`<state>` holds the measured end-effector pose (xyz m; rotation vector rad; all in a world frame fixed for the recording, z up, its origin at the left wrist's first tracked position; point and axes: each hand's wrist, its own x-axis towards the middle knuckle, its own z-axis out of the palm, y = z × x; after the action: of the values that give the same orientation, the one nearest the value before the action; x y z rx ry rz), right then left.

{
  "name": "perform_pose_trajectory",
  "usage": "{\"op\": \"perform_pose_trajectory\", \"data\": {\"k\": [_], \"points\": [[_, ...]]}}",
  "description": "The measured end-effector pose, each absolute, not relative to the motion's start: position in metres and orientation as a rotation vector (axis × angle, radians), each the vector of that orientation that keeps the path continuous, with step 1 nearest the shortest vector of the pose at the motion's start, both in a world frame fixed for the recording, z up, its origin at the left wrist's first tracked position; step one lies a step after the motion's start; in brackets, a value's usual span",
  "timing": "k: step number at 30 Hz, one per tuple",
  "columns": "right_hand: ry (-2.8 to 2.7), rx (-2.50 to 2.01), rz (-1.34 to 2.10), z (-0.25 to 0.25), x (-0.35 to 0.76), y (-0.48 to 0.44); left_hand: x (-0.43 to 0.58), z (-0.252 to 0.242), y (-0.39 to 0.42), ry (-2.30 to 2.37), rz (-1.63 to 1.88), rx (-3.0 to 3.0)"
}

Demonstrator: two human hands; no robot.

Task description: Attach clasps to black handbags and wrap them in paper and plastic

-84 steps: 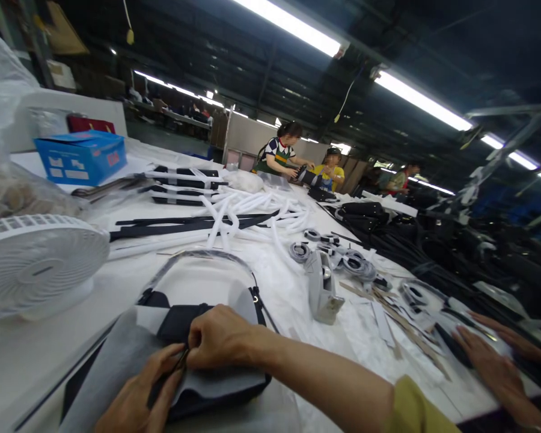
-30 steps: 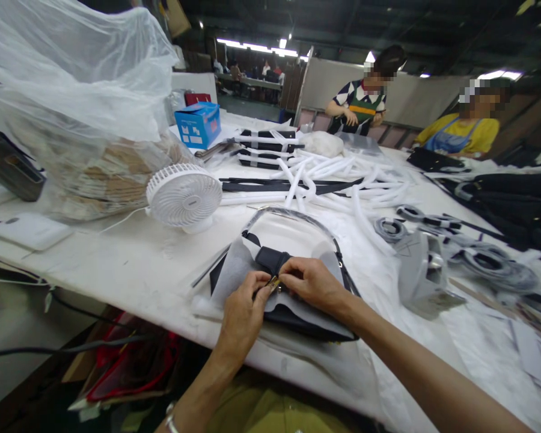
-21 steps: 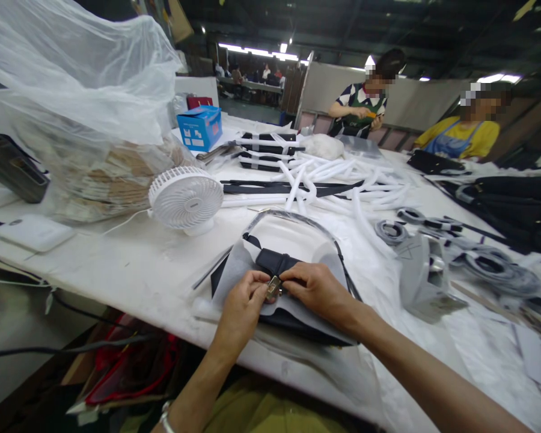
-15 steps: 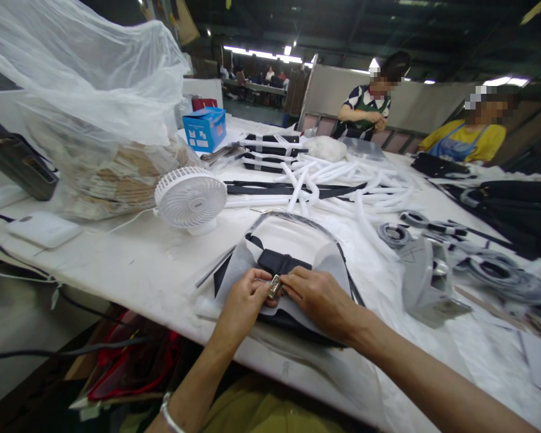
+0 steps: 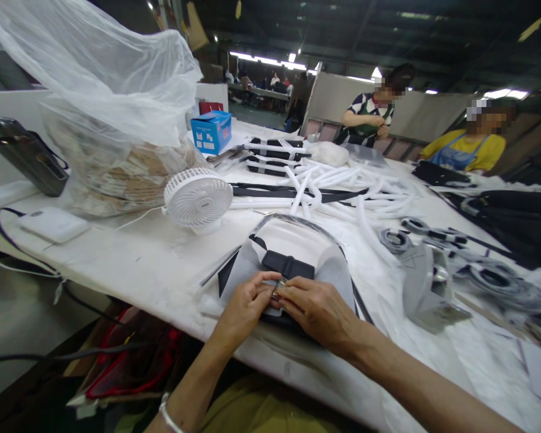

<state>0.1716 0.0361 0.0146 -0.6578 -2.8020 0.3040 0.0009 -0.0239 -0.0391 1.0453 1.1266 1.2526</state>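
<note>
A black handbag wrapped in grey-white tissue paper lies at the near edge of the white table. Its wrapped handle arcs away from me. My left hand and my right hand meet over the bag's front. Both pinch a small metal clasp between their fingertips. The bag's lower half is hidden under my hands.
A white desk fan stands to the left, before a big plastic bag of brown pieces. White foam tubes, black straps and tape rolls lie beyond. A grey tape dispenser sits to the right. Two people work at the far side.
My view dropped and swung left from the far table to the bag. My fingers have closed tighter round the metal clasp, and the bag sits a little lower in view.
</note>
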Motion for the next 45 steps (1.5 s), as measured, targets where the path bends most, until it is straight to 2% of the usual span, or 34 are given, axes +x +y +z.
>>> {"op": "perform_pose_trajectory", "data": {"k": [10,23,35,45], "points": [[-3.067,-1.039,-0.146,0.035,0.151,0.005,0.012,-0.029,-0.027,1.173,1.254,0.976],[-3.119,-1.274,-0.207,0.038,0.144,-0.014,0.010,-0.021,-0.021,1.401,1.124,1.073],[-3.185,-1.272,-0.317,0.047,0.137,-0.022,0.009,-0.032,0.002,1.354,1.033,0.944],[-2.997,-1.257,-0.438,0.026,0.132,-0.020,0.006,-0.026,0.001,1.300,1.001,0.985]]}}
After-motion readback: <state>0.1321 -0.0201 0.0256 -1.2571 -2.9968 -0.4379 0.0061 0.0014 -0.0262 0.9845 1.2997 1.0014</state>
